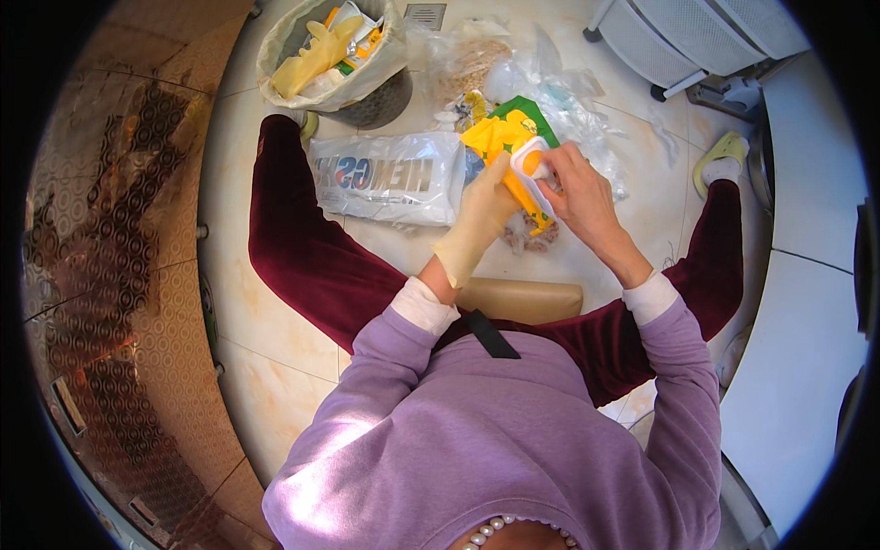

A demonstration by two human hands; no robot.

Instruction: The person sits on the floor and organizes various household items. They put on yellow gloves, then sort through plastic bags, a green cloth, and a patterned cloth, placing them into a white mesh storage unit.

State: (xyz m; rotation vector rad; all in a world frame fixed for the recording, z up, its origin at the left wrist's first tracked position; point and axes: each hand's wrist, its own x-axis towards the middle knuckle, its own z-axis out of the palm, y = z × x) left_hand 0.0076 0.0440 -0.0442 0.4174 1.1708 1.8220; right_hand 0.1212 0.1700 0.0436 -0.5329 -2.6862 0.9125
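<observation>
My left hand [489, 201], in a pale yellow rubber glove, grips the side of a yellow and green soft wipes pack [512, 130] with a white plastic lid frame. The bare fingers of my right hand [574, 180] are at the frame's opening, closed on a bit of white material [543, 168]. Under and behind the pack lie crumpled clear plastic bags [564, 89], one of them around small beige pieces [474, 65]. To the left, a flat white plastic mailing bag [388, 180] with large printed letters lies on the tiled floor.
A lined waste bin [375, 103] at the upper left holds another yellow rubber glove [320, 55] and packaging. A white wheeled rack [660, 48] stands at the upper right. Patterned brown cabinet fronts [124, 275] line the left, white ones [804, 330] the right. A tan padded stool [522, 299] is below my hands.
</observation>
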